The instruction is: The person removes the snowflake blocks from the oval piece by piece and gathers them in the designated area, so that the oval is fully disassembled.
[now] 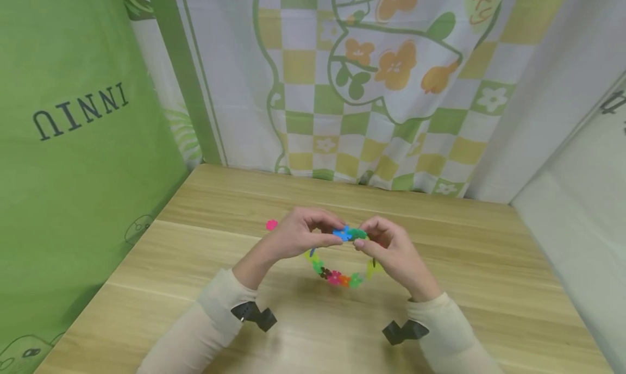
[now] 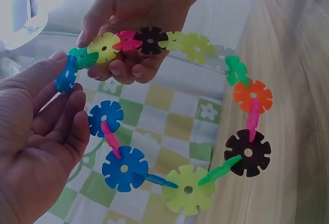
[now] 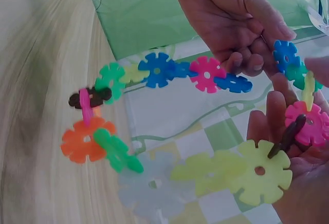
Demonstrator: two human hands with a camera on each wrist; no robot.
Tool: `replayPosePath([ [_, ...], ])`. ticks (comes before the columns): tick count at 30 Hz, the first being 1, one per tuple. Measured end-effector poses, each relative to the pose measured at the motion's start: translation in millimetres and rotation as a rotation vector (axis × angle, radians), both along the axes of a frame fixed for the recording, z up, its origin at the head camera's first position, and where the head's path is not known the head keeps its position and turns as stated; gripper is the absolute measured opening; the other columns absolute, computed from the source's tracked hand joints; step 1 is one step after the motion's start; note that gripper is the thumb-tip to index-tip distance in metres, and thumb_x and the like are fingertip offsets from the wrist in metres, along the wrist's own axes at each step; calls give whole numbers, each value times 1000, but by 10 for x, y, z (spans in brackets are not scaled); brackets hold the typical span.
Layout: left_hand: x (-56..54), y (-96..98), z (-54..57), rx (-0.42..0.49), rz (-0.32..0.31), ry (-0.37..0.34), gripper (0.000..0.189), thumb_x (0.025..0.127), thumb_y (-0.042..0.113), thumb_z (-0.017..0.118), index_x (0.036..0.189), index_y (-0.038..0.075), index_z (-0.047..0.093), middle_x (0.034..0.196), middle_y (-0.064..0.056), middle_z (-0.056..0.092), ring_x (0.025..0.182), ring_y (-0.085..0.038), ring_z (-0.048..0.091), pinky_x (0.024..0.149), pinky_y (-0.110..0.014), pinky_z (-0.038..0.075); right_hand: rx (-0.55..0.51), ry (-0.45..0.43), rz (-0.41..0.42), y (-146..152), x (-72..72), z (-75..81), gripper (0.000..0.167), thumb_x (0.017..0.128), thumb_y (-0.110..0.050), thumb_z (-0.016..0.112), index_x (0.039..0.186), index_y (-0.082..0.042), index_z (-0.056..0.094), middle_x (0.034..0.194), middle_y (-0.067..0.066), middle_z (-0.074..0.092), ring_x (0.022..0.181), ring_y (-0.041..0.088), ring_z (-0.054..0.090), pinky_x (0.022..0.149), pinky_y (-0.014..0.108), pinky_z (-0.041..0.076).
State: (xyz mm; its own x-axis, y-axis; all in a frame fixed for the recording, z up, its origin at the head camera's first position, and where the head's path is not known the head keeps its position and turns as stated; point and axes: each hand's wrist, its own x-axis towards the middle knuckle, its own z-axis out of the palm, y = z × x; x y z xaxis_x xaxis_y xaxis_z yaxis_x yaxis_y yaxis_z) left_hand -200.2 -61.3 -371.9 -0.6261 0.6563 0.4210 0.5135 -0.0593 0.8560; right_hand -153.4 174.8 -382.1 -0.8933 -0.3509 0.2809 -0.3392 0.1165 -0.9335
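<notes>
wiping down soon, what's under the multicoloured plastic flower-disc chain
Pale wood-grain tabletop shows under the chain; whatever the chain covers can't be seen.

Table (image 1: pixel 323 325): pale wood, streaked grain running side to side, in the corner formed by the hangings.
Left side: green cloth (image 1: pixel 88 173), dark capital letters (image 1: pixel 80 112) across it, thin line drawings lower down.
Back: white curtain (image 1: pixel 303 102), green and yellow checks, orange flowers, green leaves, loose folds at the table's far edge.
Right side: off-white panel (image 1: pixel 587 211), dark marks high up.
Light: soft, faint shadows on the table.
</notes>
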Motion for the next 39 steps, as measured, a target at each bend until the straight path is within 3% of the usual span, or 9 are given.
replayPosePath([
  [9,20,26,1,-29,12,34,21,88,9,74,109,7,72,105,-1,70,79,-27,62,62,-28,50,23,48,-61,-24,-8,-5,7,97,-9,62,96,-2,60,87,15,64,67,17,56,50,26,42],
  [13,44,79,-15,-14,36,40,20,87,8,75,107,5,73,114,-3,69,77,-24,63,61,-29,52,11,55,-77,-30,-11,0,8,98,-8,61,95,-1,60,84,15,64,68,16,57,51,26,42],
  [18,58,112,-41,12,68,53,15,87,6,74,102,3,73,110,-6,70,78,-18,65,63,-31,54,3,61,-87,-51,-9,-1,9,96,-7,62,95,1,61,87,20,63,72,16,60,54,25,44],
  [25,55,81,-23,22,71,99,16,86,6,75,102,1,76,110,-7,70,86,-14,67,66,-31,57,12,97,-106,-83,-13,-3,11,95,-8,65,94,3,62,83,11,64,68,17,58,52,25,43],
  [33,8,50,0,31,31,235,17,83,-5,75,99,-3,76,106,-12,71,75,-8,66,60,-35,57,33,85,-124,-111,-37,-16,12,95,-11,65,93,1,62,81,6,63,64,16,54,49,25,41],
  [39,-40,41,9,23,39,376,16,83,-2,76,99,-2,76,103,-12,72,81,-9,67,63,-26,56,22,79,-135,-137,-49,-28,14,96,-12,65,92,1,61,80,7,63,63,15,54,47,24,41],
])
